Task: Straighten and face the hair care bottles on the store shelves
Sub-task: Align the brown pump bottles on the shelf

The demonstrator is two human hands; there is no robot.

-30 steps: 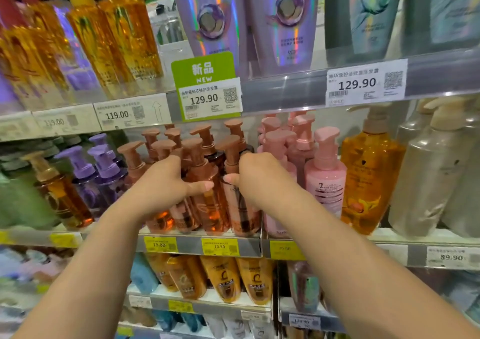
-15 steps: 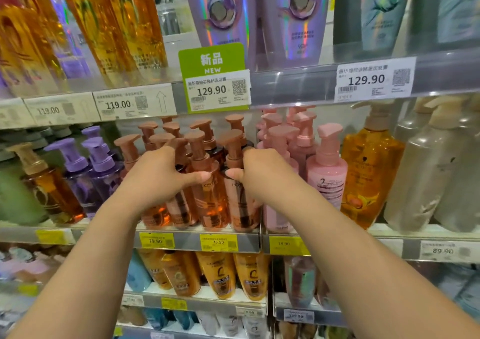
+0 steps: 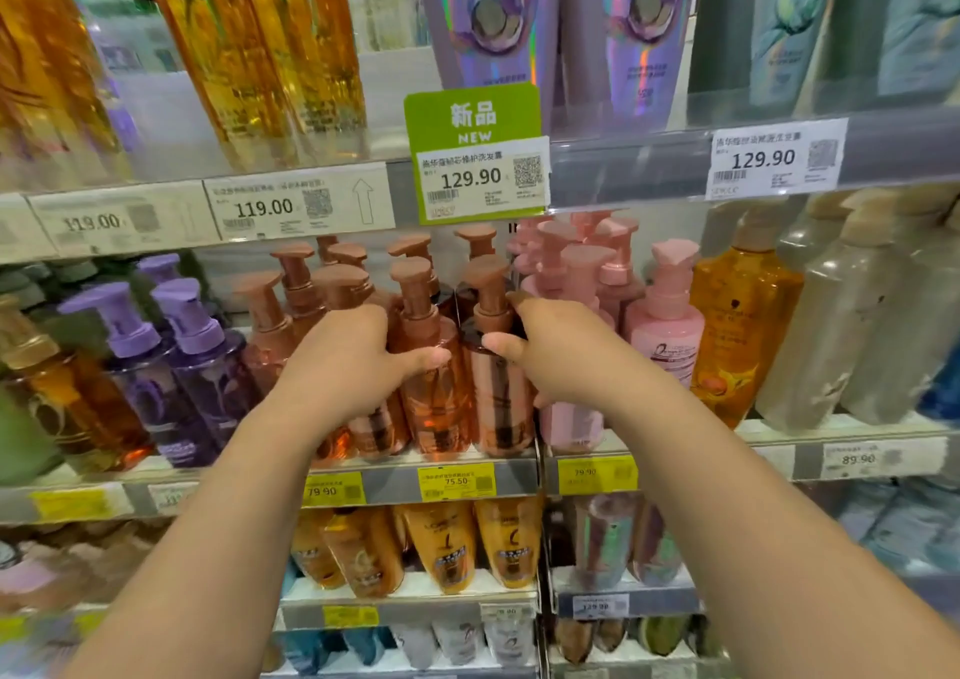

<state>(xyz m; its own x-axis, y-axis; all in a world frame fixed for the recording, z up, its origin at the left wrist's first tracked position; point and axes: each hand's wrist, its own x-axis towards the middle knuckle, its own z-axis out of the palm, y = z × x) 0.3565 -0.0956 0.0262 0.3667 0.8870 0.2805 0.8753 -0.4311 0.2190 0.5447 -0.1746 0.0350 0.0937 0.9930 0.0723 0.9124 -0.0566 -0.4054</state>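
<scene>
Both hands reach into the middle shelf (image 3: 395,483) among the copper-coloured pump bottles (image 3: 415,283), which stand in several rows behind the shelf's front rail.

The left hand (image 3: 358,361) is curled over the shoulder of a copper bottle in the left part of the group; its thumb lies across the front of the front-row copper bottle (image 3: 434,392) just to the right. The bottle under the palm is mostly hidden by the hand.

The right hand (image 3: 558,351) wraps round the rightmost front copper bottle (image 3: 498,397). Its thumb presses on the bottle's front just below the dark collar, and its index finger reaches up beside the pump neck. The remaining fingers are hidden behind the bottle.

Both front copper bottles stand upright at the shelf edge, touching one another.

Adjacent stock on the same shelf:
- Purple pump bottles (image 3: 171,366) to the left of the copper group.
- Pink pump bottles (image 3: 667,325) immediately to the right, partly behind the right hand.
- An amber pump bottle (image 3: 743,325) beyond the pink ones.

A green "NEW" tag (image 3: 475,150) with a 129.90 price label hangs from the upper shelf directly above the copper group. Yellow price labels (image 3: 456,482) line the rail below the bottles.
</scene>
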